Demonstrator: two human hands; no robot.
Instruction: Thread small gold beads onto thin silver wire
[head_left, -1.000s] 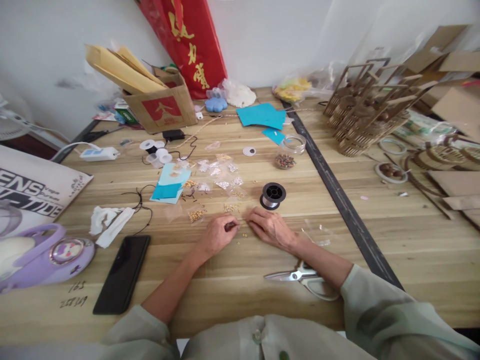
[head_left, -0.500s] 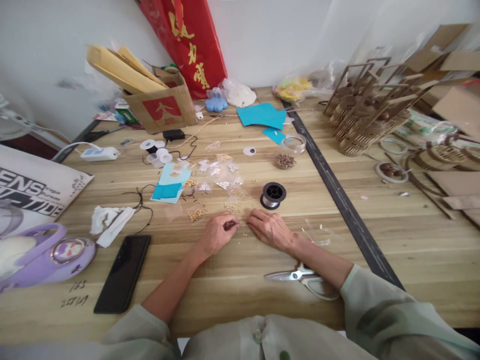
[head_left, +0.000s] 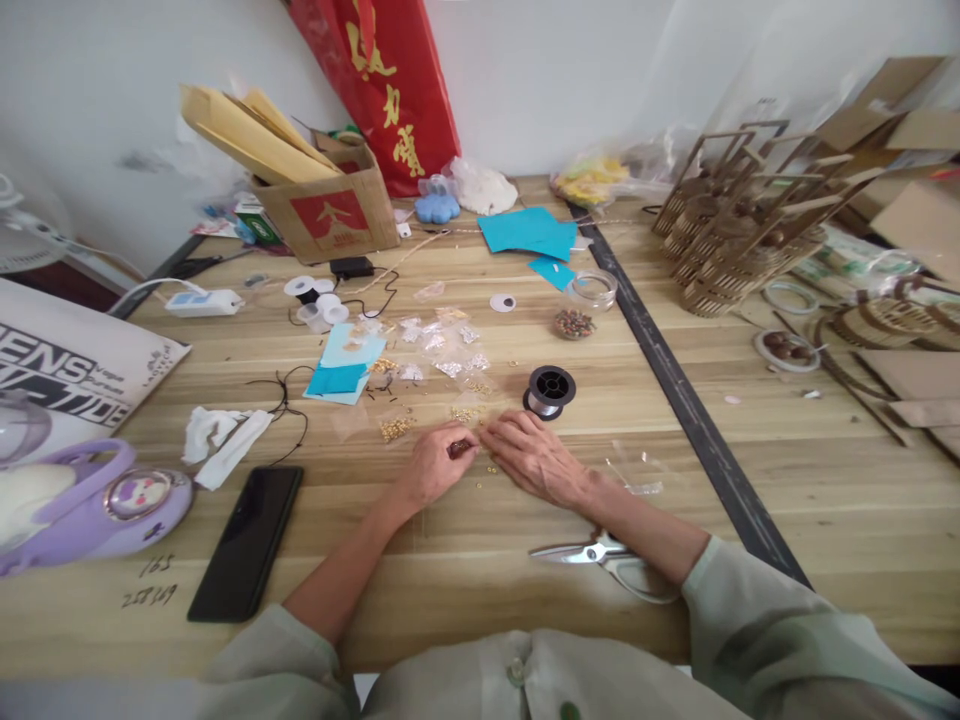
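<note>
My left hand (head_left: 435,465) is closed around a small dark reddish-brown object (head_left: 460,448), which shows between the curled fingers and thumb. Close by on the right, my right hand (head_left: 536,460) has its fingers drawn together, their tips almost meeting those of the left. Whatever the right fingertips pinch is too small to make out. A few tiny gold rings (head_left: 491,469) lie on the wood between the hands. Beyond them are small gold findings (head_left: 465,412) and a heap of gold beads (head_left: 395,429). A black spool of clear line (head_left: 551,390) stands just past my right hand.
Scissors (head_left: 596,552) lie near my right forearm. To the left are a black phone (head_left: 246,545) and a purple case (head_left: 97,505). Small plastic bags (head_left: 442,340), blue cards (head_left: 341,365) and a bead tub (head_left: 574,324) sit farther back. Bamboo baskets (head_left: 720,250) stand at right.
My right hand has shifted slightly left and away from me, its fingertips closer to the left hand. The left hand keeps its hold on the dark object. The view has tilted slightly.
</note>
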